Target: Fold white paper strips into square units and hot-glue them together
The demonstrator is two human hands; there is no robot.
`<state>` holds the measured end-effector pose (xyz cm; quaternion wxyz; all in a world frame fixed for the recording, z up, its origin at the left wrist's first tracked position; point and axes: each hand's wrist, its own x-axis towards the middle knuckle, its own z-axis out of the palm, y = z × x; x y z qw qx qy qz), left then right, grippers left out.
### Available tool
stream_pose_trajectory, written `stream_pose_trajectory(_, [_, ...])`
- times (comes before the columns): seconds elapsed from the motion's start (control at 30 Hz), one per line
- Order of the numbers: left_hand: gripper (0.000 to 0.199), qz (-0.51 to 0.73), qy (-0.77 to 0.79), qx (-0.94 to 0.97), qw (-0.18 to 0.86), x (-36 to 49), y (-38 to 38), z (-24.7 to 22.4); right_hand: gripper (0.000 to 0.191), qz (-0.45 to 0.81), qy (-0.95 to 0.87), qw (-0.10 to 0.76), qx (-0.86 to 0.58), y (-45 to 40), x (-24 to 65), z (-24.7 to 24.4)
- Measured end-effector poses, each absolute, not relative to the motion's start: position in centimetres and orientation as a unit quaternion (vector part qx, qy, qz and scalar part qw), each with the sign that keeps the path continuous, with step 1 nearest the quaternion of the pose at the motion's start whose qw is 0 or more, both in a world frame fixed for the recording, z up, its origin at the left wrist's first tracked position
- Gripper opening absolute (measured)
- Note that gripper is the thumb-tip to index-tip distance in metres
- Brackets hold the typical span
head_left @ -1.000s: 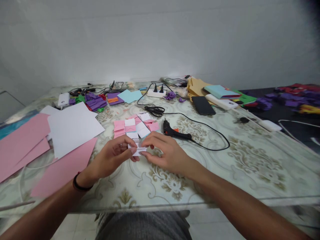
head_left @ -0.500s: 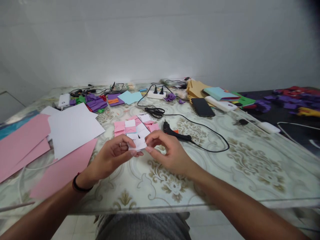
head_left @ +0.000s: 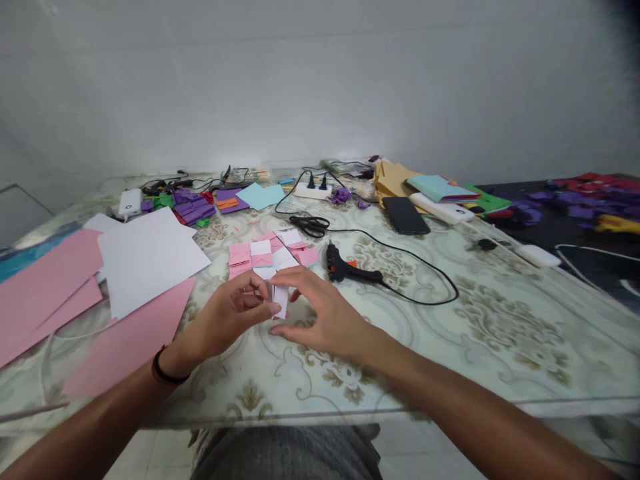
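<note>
A small folded white paper point(head_left: 281, 302) stands upright between my hands, over the near side of the table. My left hand point(head_left: 233, 311) pinches its left side between thumb and fingers. My right hand point(head_left: 320, 313) curves round from the right, fingertips at the paper's top edge and thumb lower down, apart from the fingers. Just beyond lie small pink and white folded papers point(head_left: 240, 254), partly hidden by my fingers. A black glue gun point(head_left: 353, 267) rests to the right of them, and black scissors point(head_left: 311, 225) lie farther back.
Large white sheets point(head_left: 150, 260) and pink sheets point(head_left: 135, 340) cover the left side. A power strip point(head_left: 313, 191) sits at the back, a black phone point(head_left: 406, 215) at the back right. The glue gun's cable point(head_left: 430, 262) loops across the table. Purple folded papers point(head_left: 190, 205) lie back left.
The white paper has turned from lying flat and wide to standing upright. My right hand has opened wider, its thumb moving down and left from the paper's right end.
</note>
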<state>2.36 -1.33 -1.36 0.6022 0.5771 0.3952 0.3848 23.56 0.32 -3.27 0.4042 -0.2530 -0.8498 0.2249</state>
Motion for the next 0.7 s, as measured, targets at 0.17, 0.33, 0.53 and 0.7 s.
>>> stream_pose_trajectory(0.17, [0.032, 0.393, 0.393, 0.559, 0.616, 2.6, -1.3, -1.2, 0.054, 0.182, -0.858, 0.408, -0.253, 0.0, 23.0, -4.0])
stream_pose_trajectory(0.33, [0.033, 0.404, 0.389, 0.556, 0.613, 2.6, -1.2, -1.0, 0.053, 0.193, -0.853, 0.420, -0.243, 0.0, 23.0, -4.1])
stream_pose_trajectory(0.53, [0.031, 0.378, 0.398, 0.578, 0.604, 2.4, -1.2, -0.7, 0.058, 0.211, -0.869, 0.399, -0.203, 0.2, 23.4, -3.6])
stream_pose_trajectory(0.7, [0.033, 0.325, 0.400, 0.590, 0.621, 2.4, -1.0, -1.5, 0.021, 0.207, -0.882, 0.384, -0.179, 0.6, 23.9, -3.0])
